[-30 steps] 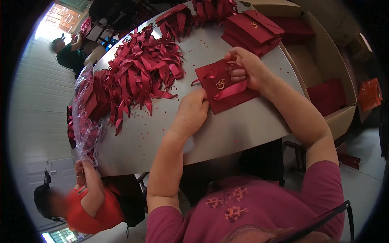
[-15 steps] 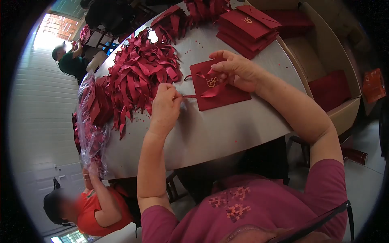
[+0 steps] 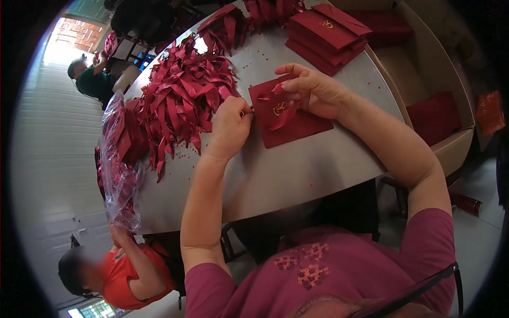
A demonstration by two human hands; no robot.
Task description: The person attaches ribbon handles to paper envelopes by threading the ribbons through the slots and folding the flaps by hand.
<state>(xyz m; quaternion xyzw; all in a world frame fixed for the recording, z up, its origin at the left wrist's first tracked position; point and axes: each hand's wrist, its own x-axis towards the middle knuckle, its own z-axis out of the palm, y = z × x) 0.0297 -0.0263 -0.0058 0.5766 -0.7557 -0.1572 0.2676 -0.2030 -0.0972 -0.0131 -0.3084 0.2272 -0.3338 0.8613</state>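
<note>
A small dark red paper gift bag (image 3: 299, 132) with a gold printed emblem lies flat on the table in front of me. A shiny red ribbon (image 3: 278, 123) trails loosely across its face. Closed in a pinch, my left hand (image 3: 230, 127) is at the bag's left edge, on what looks like a thin ribbon loop there; its fingertips partly hide it. My right hand (image 3: 321, 94) rests over the bag's upper right part, thumb and forefinger pinching ribbon near the emblem, the other fingers curled.
A big heap of red ribbons (image 3: 183, 93) covers the table's left side. Stacked red bags (image 3: 328, 37) lie at the back right, beside an open cardboard box (image 3: 437, 50). Plastic wrap (image 3: 114, 159) hangs at the left edge, near a person in orange (image 3: 138, 275).
My left hand has let go of the ribbon end it was pulling taut and moved up and right to the bag's edge. That ribbon now lies slack. My right hand has barely moved.
</note>
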